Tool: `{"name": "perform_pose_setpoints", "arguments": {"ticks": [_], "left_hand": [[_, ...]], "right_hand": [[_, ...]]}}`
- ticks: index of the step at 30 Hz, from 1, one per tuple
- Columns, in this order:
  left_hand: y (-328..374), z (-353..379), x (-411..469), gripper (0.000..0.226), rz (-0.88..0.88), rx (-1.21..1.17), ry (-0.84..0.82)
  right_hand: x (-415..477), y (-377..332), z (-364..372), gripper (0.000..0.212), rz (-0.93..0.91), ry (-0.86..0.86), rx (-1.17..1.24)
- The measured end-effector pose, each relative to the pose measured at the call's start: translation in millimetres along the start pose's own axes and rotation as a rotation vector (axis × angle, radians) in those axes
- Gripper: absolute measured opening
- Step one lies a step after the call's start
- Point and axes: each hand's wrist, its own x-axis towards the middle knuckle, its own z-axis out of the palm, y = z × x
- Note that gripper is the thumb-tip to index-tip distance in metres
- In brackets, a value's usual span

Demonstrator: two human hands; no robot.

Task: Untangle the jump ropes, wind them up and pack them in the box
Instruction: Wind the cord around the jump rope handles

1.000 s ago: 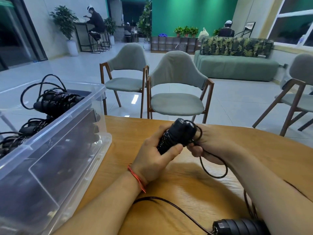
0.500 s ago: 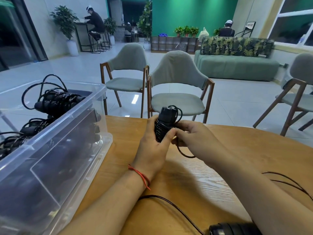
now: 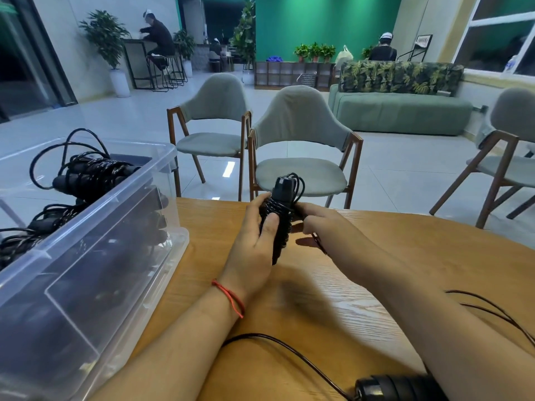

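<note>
My left hand grips a black jump rope bundle, handles upright with cord coiled round them, above the wooden table. My right hand touches the bundle's right side and pinches the loose black cord end. A clear plastic box stands at the left with several wound black ropes inside. Another black rope handle lies at the near edge, its cord trailing across the table under my arms.
More loose cord lies at the table's right. Two grey chairs stand just past the far table edge, another at the right. A green sofa and people sit far back.
The bundle went from tilted to upright and moved slightly away from me. The dangling loop of cord by my right hand shrank as it got wound on.
</note>
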Motion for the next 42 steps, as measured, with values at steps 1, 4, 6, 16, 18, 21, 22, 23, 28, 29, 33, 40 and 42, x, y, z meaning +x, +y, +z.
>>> {"name": "perform_pose_setpoints", "arguments": {"ticks": [1, 4, 6, 16, 18, 21, 22, 23, 28, 29, 33, 40, 42], "left_hand": [[1, 0, 0, 0.045, -0.02, -0.015, 0.011], [1, 1, 0, 0.051, -0.039, 0.031, 0.036], [3, 3, 1, 0.064, -0.071, 0.033, 0.052], [21, 2, 7, 0.071, -0.154, 0.15, 0.175], [27, 2, 9, 0.067, -0.153, 0.2, 0.16], [38, 2, 12, 0.062, -0.05, 0.374, 0.153], [41, 2, 14, 0.061, -0.023, 0.412, 0.158], [46, 2, 15, 0.06, 0.004, 0.436, 0.162], [87, -3, 15, 0.07, 0.053, 0.44, 0.159], [97, -5, 12, 0.071, 0.042, 0.401, 0.146], [133, -23, -8, 0.057, 0.029, 0.238, 0.175], [194, -57, -46, 0.012, 0.174, 0.068, 0.489], [207, -75, -56, 0.018, 0.177, -0.018, 0.564]], "right_hand": [[-1, 0, 3, 0.048, 0.025, 0.003, 0.032], [1, 6, 7, 0.044, 0.02, 0.077, 0.008], [-1, 8, 5, 0.049, 0.009, 0.089, 0.03], [-10, -2, 9, 0.074, -0.103, -0.1, 0.067], [-15, -13, 12, 0.064, -0.133, -0.063, -0.093], [-19, -34, 15, 0.047, -0.164, 0.011, -0.216], [-18, -40, 16, 0.041, -0.161, 0.05, -0.219], [-18, -46, 17, 0.034, -0.161, 0.092, -0.205], [-18, -77, 17, 0.022, -0.261, 0.212, -0.142], [-19, -82, 15, 0.022, -0.275, 0.216, -0.133], [-38, -111, 19, 0.023, -0.366, 0.254, -0.102], [-78, -170, 75, 0.047, -0.561, 0.228, -0.173], [-90, -189, 92, 0.059, -0.617, 0.213, -0.283]]}}
